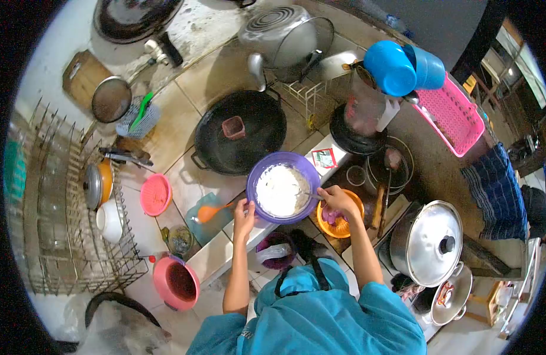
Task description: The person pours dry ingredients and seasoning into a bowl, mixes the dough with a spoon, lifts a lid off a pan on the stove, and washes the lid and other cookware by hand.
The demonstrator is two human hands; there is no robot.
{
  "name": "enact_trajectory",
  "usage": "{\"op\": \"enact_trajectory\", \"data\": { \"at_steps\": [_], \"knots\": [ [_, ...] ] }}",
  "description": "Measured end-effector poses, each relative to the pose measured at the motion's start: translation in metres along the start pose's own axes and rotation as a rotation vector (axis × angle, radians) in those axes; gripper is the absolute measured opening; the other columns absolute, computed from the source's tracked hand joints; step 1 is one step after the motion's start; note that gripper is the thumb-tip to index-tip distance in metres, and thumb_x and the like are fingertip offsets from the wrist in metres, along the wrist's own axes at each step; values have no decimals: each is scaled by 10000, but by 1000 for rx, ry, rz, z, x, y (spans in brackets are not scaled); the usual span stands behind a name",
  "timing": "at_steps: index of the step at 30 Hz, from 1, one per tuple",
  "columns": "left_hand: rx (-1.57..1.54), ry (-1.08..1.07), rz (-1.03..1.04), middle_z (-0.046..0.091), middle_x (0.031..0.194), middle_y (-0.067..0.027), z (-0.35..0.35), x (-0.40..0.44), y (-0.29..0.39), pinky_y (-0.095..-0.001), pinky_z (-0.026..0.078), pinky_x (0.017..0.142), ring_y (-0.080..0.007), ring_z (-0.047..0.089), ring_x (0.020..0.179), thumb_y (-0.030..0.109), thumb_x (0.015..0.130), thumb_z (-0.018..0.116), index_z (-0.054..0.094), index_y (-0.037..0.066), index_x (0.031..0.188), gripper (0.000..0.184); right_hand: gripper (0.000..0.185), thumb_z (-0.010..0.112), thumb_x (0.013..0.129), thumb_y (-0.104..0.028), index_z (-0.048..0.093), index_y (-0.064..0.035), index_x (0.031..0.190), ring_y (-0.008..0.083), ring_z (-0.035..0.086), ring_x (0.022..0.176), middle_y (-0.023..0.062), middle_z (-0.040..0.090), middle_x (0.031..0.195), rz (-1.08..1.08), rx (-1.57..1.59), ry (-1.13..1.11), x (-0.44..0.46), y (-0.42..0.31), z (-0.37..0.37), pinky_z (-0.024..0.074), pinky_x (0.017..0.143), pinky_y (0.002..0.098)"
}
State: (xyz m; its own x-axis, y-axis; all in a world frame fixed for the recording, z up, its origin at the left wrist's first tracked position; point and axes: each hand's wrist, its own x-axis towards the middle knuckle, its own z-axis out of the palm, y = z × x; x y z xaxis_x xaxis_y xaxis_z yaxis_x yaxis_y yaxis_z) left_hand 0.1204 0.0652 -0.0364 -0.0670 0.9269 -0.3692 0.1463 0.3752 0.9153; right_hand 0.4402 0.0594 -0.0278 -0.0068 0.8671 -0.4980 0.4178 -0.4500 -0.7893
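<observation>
A purple bowl (253, 187) holding a white powdery mass (282, 189) is in front of me, over the low tiled ledge. My left hand (244, 218) grips its rim on the left side. In my right hand (338, 201) is a thin metal utensil (311, 195), whose far end is buried in the white mass, so its kind is hidden. Under my right wrist lies an orange basket (358, 220) with purple pieces in it. Just beyond the purple bowl sits a big black wok (225, 152) with a small reddish square container (233, 128) inside.
An orange ladle (208, 212), a pink strainer (156, 194) and a pink bowl of dark liquid (177, 283) are on the left, beside a wire dish rack (71, 248). A small red-edged packet (324, 158) lies on the ledge. A large lidded pot (429, 242) stands at right.
</observation>
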Motion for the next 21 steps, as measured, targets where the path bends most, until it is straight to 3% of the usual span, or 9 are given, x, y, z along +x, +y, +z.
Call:
{"op": "enact_trajectory", "data": {
  "at_steps": [2, 6, 9, 14, 15, 17, 18, 19, 21],
  "knots": [
    [-11, -12, -5, 528, 1127, -100, -2, 6, -4, -340, 517, 677, -201, 581, 908, 350, 934, 534, 441, 42, 1235, 441, 578, 499, 910, -491, 560, 24, 656, 174, 577, 453, 93, 565, 535, 10, 167, -71, -11, -9, -1, 479, 425, 301],
    [83, 30, 138, 555, 1077, -77, 0, 23, -15, -305, 478, 710, -139, 534, 948, 315, 952, 507, 455, 51, 1209, 373, 594, 578, 850, -534, 575, 23, 644, 160, 580, 476, 88, 568, 541, -31, 156, -112, -6, -4, 4, 478, 443, 300],
    [86, 46, 140, 571, 1025, -56, -2, 34, -24, -272, 454, 722, -114, 523, 908, 275, 961, 491, 465, 47, 1149, 296, 471, 632, 859, -423, 613, 44, 802, 141, 573, 531, 79, 601, 646, -150, 39, -134, -8, 0, 15, 474, 491, 269],
    [-61, -40, 211, 568, 968, -31, -5, 34, -35, -250, 429, 677, -96, 509, 809, 181, 961, 486, 473, 56, 1057, 158, 330, 644, 858, -272, 602, 55, 857, 145, 608, 561, 93, 621, 643, -168, -135, 38, -26, -9, 27, 490, 508, 280],
    [-50, -58, 170, 572, 972, -66, -6, 12, -14, -273, 428, 760, -123, 504, 858, 168, 941, 519, 471, 20, 1062, 197, 372, 661, 835, -312, 607, 55, 864, 166, 618, 575, 120, 627, 655, -173, -39, 53, -34, -7, 33, 494, 518, 306],
    [-104, -88, 241, 571, 950, -53, -12, -2, -7, -265, 429, 748, -111, 500, 842, 144, 933, 532, 483, 20, 1047, 176, 460, 693, 790, -392, 618, 53, 879, 209, 640, 603, 173, 639, 679, -187, 156, 92, -45, 7, 48, 501, 537, 359],
    [-90, -89, 263, 576, 954, -53, -17, -13, -1, -266, 433, 750, -112, 508, 849, 131, 928, 536, 488, 19, 1042, 166, 429, 683, 803, -355, 610, 54, 909, 193, 636, 612, 178, 642, 725, -229, -8, 180, -44, 21, 57, 506, 556, 332],
    [-75, -97, 286, 581, 959, -53, -21, -24, 7, -267, 438, 751, -114, 516, 857, 118, 924, 540, 493, 19, 1037, 157, 455, 686, 796, -341, 597, 56, 1000, 209, 642, 662, 205, 642, 831, -134, 112, 93, -71, 6, 53, 514, 604, 340],
    [-126, -163, 301, 605, 1020, -71, -26, -28, 7, -272, 444, 820, -133, 550, 937, 73, 908, 553, 512, 14, 1025, 137, 544, 702, 773, -356, 567, 50, 1110, 243, 647, 739, 230, 629, 924, -190, 230, 134, -129, -19, 54, 514, 683, 375]
  ]
}}
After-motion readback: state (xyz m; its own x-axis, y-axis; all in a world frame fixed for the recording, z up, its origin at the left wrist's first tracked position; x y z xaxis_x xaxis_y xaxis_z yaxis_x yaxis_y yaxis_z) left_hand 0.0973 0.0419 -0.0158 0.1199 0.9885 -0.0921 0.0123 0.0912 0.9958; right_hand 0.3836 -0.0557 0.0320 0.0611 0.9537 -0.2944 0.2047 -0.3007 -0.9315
